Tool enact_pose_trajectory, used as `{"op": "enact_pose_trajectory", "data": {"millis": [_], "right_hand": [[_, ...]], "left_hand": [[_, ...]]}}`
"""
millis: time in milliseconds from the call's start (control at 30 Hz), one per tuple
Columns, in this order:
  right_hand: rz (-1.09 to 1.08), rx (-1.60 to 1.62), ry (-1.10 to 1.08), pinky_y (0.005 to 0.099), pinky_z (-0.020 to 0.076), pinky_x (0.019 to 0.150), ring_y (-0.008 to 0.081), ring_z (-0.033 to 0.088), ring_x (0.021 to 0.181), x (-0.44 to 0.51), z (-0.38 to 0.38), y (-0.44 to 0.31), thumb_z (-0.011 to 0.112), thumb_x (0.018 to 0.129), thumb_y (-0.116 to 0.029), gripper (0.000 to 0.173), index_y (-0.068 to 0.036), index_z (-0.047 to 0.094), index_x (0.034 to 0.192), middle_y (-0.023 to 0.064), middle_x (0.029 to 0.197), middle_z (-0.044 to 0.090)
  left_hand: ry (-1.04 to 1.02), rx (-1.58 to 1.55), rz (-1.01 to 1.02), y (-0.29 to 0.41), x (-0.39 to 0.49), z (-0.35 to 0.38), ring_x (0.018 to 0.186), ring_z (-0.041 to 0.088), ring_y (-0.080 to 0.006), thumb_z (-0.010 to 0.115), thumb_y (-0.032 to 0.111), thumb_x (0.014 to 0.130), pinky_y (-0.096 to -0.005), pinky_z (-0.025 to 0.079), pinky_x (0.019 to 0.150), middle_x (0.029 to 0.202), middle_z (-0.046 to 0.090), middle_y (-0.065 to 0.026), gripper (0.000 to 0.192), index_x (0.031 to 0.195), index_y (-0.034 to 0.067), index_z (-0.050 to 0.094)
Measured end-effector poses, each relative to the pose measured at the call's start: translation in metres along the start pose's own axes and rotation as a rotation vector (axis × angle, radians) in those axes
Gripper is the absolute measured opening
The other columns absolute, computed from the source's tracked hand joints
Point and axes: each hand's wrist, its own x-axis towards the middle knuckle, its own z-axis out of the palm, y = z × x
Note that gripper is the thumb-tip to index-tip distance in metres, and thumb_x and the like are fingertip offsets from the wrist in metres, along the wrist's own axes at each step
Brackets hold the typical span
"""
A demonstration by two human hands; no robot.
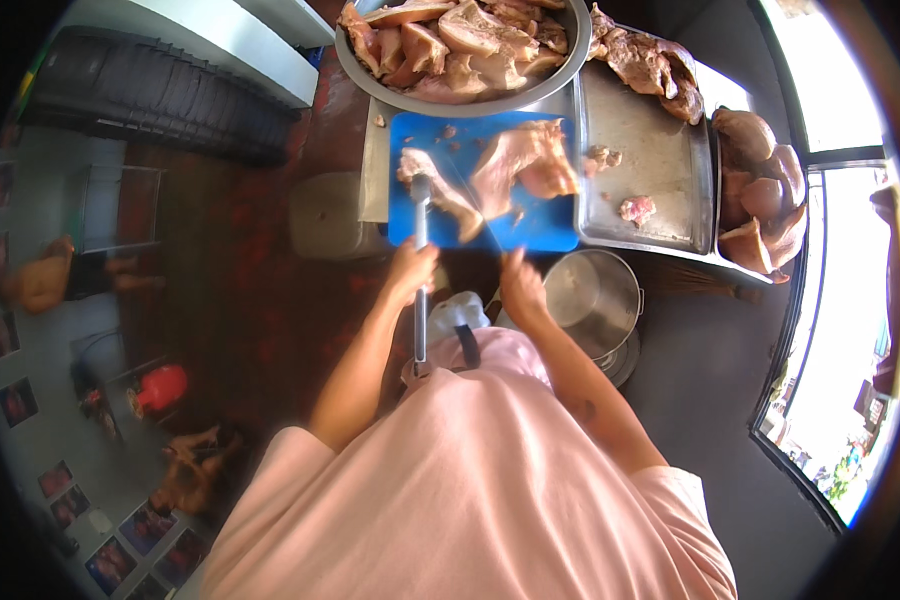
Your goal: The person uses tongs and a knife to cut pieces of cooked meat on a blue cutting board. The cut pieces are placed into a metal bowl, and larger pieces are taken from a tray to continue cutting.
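Observation:
My left hand (412, 270) is closed around a pair of metal tongs (421, 225), whose tip rests on a strip of cooked meat (444, 196) on the blue cutting board (525, 238). In my right hand (523, 289) is the handle of a knife; its thin blade (487, 219), blurred, points up-left over the board between the strip and a larger piece of meat (506, 161). Small scraps lie about the board. Behind it stands a round metal basin (581, 60) heaped with meat pieces (457, 52).
Right of the board is a metal tray (645, 150) with scraps and a large meat chunk (649, 64) at its back. More meat pieces (761, 191) lie beyond its right edge, near a window. A steel pot (592, 300) stands below the table edge. Two people (45, 277) (187, 472) are far left.

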Motion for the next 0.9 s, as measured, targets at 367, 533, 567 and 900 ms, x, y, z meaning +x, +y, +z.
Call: {"op": "enact_pose_trajectory", "data": {"millis": [367,533,567,900], "right_hand": [[0.116,0.172,-0.046,0.0664,0.0578,0.079,0.0568,0.073,0.092,-0.054,-0.012,0.036,0.054,0.111,-0.020,0.021,-0.004,0.047,0.123,0.0335,0.096,0.075],[0.207,0.183,-0.041,0.0696,0.0533,0.085,0.0592,0.071,0.095,-0.048,-0.015,0.030,0.054,0.112,-0.034,0.030,-0.008,0.048,0.125,0.0347,0.097,0.075],[0.253,0.159,-0.056,0.0694,0.0535,0.085,0.0592,0.071,0.095,-0.046,-0.015,0.026,0.055,0.111,-0.034,0.030,-0.009,0.050,0.125,0.0346,0.097,0.075],[0.280,0.282,0.165,0.0651,0.0557,0.081,0.0575,0.071,0.093,-0.089,-0.032,-0.026,0.069,0.100,-0.028,0.028,-0.006,0.063,0.116,0.0341,0.093,0.074]], "left_hand": [[0.026,-0.234,0.183,0.019,-0.044,-0.040,0.046,0.042,-0.0087,0.061,0.010,0.105,-0.0299,0.035,0.037,0.071,0.047,0.0014,0.013,0.114,0.013,0.053],[-0.163,-0.193,0.320,0.135,-0.048,-0.061,0.045,0.043,-0.0072,0.062,0.015,0.106,-0.0276,0.039,0.041,0.068,0.044,0.0049,0.010,0.109,0.012,0.054],[-0.237,-0.195,0.337,0.166,-0.038,-0.058,0.047,0.044,-0.0071,0.064,0.018,0.105,-0.0275,0.040,0.042,0.069,0.045,0.0049,0.012,0.109,0.012,0.055],[-0.271,0.330,0.332,0.286,0.036,-0.060,0.065,0.063,-0.0132,0.078,0.036,0.097,-0.0268,0.048,0.047,0.096,0.062,-0.0040,0.041,0.120,0.007,0.060]]}}
